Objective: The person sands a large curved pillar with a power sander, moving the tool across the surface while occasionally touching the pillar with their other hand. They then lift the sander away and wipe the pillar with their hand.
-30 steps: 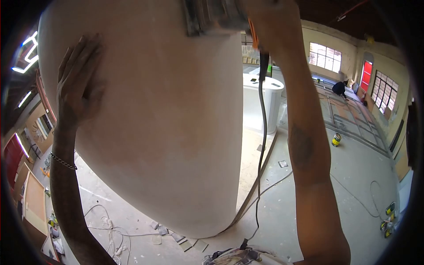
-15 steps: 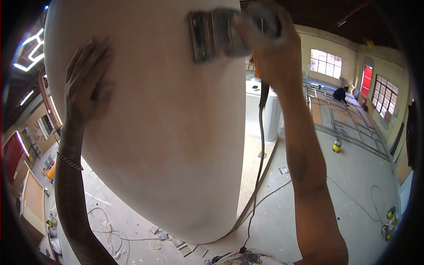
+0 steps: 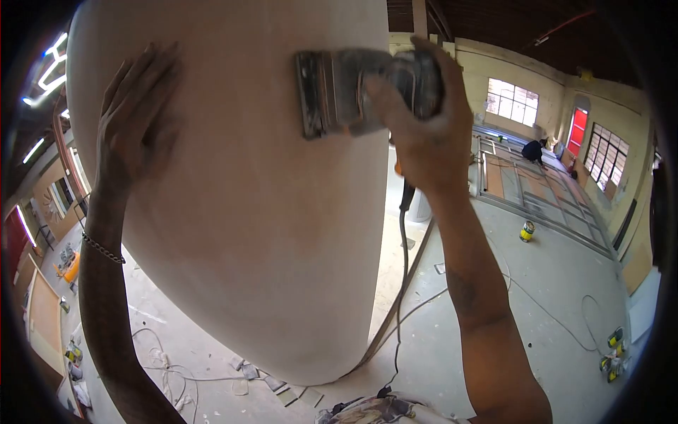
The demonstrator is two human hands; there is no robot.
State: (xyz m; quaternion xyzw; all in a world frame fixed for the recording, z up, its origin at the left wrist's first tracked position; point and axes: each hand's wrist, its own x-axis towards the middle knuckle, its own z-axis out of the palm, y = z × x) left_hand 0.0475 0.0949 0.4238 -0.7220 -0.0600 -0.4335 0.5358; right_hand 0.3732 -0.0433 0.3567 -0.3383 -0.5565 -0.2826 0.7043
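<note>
Though apart, left hand (image 3: 128,124) spread against curved panel (image 3: 261,240), right hand (image 3: 426,134) clasped around sander (image 3: 345,92)

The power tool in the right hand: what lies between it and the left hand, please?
In the head view, only the bare surface of the large curved piece shows between the left hand and the power tool; no other object lies there.

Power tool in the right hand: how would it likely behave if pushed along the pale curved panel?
The power tool should stay stiff, as its blocky casing looks rigid. It is probably fairly heavy for its size, given the bulky body in the right hand. Its thin cord, hanging in bends, would likely trail floppily beside the panel.
</note>
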